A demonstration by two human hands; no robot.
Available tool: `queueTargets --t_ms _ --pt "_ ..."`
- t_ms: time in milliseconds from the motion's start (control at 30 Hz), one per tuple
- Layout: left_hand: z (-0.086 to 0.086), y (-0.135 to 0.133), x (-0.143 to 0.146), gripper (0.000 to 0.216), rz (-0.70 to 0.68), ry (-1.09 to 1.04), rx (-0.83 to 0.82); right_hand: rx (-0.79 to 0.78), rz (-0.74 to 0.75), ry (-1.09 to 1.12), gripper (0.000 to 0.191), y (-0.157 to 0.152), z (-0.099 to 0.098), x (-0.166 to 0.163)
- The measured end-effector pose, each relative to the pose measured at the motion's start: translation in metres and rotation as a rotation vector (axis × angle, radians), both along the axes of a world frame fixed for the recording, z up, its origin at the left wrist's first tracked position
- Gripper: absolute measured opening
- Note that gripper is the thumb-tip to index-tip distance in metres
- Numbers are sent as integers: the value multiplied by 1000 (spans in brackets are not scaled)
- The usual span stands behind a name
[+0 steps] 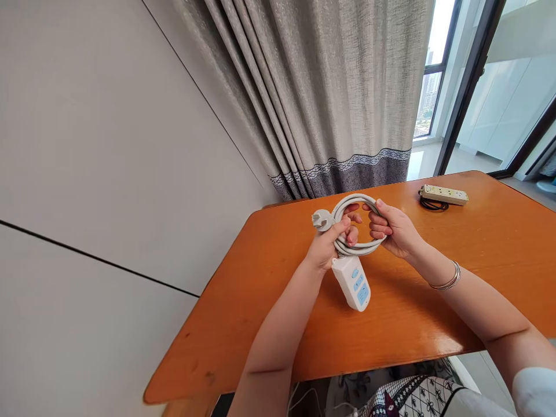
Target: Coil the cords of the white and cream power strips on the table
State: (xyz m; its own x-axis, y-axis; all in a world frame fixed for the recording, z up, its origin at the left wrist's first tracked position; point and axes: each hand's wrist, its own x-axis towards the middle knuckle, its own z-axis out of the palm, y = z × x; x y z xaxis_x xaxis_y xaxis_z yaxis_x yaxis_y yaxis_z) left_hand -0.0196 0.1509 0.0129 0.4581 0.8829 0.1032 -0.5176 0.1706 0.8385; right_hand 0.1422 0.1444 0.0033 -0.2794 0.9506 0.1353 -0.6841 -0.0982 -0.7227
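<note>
Above the desk [260,278], the coiled cord [362,250] is clamped by the left hand [330,240] near nine o'clock, the right hand [393,229] near three; probably springy, it is best held there, the likely heavier socket block [351,282] at six.

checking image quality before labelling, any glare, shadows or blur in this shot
Head view: the window is washed out near its top; head view: soft shadows darken the table beside the held power strip; head view: the coiled cable looks sharp, without obvious motion blur.
</note>
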Motion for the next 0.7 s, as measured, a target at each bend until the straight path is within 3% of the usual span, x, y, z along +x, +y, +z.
queueTargets --t_ms 100,233,433,500,567,633,700 --pt "1 0 1 44 94 86 -8 13 -14 -41 46 2 -2 1" --pt "4 -3 3 38 167 27 0 28 -5 -36 58 7 -10 -3" --pt "18 -7 -3 24 411 -102 68 88 292 -181 95 11 -40 -18" --pt "24 -5 -8 24 491 -137 58 187 406 -333 92 12 -50 -21" --pt "27 -1 -14 22 563 -162 63 307 539 -515 77 11 -54 -21" --pt "26 5 -19 18 640 -158 104 385 654 -650 62 7 -49 -17" --pt "20 13 -24 16 714 -104 184 440 640 -763 53 1 -38 -11"
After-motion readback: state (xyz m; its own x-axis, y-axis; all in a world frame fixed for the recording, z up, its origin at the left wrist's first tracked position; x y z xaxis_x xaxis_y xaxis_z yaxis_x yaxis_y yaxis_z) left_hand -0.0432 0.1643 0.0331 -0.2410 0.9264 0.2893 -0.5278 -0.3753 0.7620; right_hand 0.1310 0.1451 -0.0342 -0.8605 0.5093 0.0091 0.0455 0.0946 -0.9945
